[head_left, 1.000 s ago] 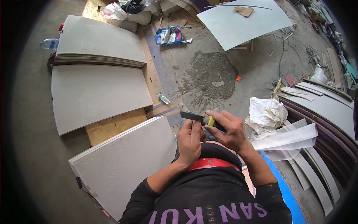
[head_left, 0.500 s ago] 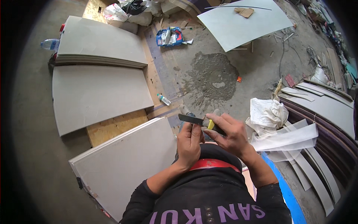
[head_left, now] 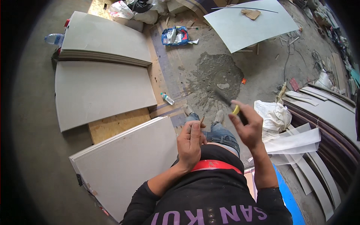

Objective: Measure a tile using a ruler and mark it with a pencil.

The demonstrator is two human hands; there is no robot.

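Utility knife (head_left: 226,99), its dark blade blurred, was in the right hand (head_left: 248,125), angled far and left toward the rough grey patch (head_left: 221,69) on the floor. That hand was closed around the handle; the left hand (head_left: 190,145), nearer and to the left, had its thumb pressed against its fingers on a slim brownish stick (head_left: 202,120), whose end poked out at the far right. The step in hand seemed to be whittling this stick, the blade well clear of it; another stroke would call for a firm pinch and an edge guided leftward, away from the thumb.
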